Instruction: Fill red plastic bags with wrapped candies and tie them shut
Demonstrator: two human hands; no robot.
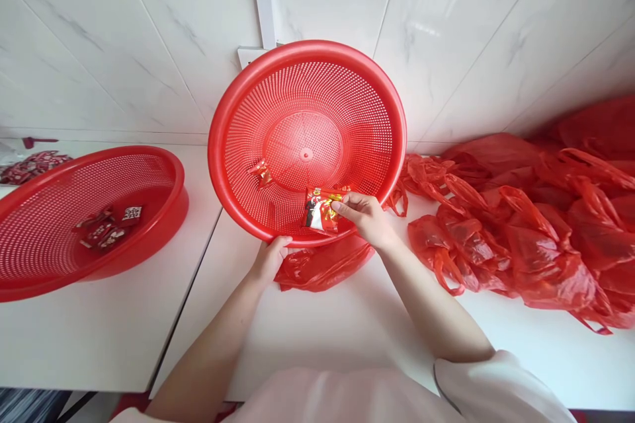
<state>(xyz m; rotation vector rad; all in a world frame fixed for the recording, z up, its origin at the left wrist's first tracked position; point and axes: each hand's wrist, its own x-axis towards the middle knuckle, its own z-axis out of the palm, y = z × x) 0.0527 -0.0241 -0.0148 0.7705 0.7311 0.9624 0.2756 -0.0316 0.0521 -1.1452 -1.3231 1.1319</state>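
Note:
A large red plastic basket (307, 53) with perforated walls is tilted toward me in the middle of the view. My left hand (272, 258) grips its near rim, fingers mostly hidden under or behind the edge. Between the thumb and fingers of my right hand (364, 215) is a small red and gold candy packet (322, 209), held just inside the basket's near side. Another small wrapped candy (262, 172) lies on the left inner wall. Beneath the basket, a red plastic bag (322, 268) rests on the white table.
At left stands a second red basket (169, 195) holding several small packets (100, 230). Several filled, tied red bags (540, 238) crowd the right side. A tiled wall (461, 46) rises behind the white table (317, 337), and a seam (183, 304) separates it from the left table.

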